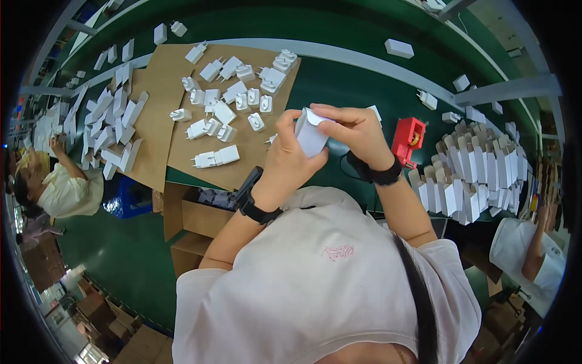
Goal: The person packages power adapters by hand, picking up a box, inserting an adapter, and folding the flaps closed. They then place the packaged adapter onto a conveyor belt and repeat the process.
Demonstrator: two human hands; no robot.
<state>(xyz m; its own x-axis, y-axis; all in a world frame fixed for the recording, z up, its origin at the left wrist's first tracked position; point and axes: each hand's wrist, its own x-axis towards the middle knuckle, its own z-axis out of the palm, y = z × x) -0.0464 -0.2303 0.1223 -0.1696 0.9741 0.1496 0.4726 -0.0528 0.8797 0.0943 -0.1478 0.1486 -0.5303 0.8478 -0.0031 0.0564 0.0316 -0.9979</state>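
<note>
Both my hands hold one small white carton [312, 139] in front of my chest, above the green table. My left hand [287, 153] wraps round its left side and lower end, the thumb along the bottom. My right hand [359, 130] pinches the flap at its upper end between thumb and fingers. Whether anything is inside the carton cannot be seen. Beyond and left of my hands, several white plug chargers [224, 112] lie loose on a brown cardboard sheet [176, 151]. A pair of chargers [216, 158] sits close to my left hand.
A red tape dispenser [408, 142] stands right of my right hand. Further right, many open white cartons [479, 167] stand in rows. White cartons [115, 124] lie heaped at the left. An open cardboard box [193, 212] is below the table edge. Other people sit at both sides.
</note>
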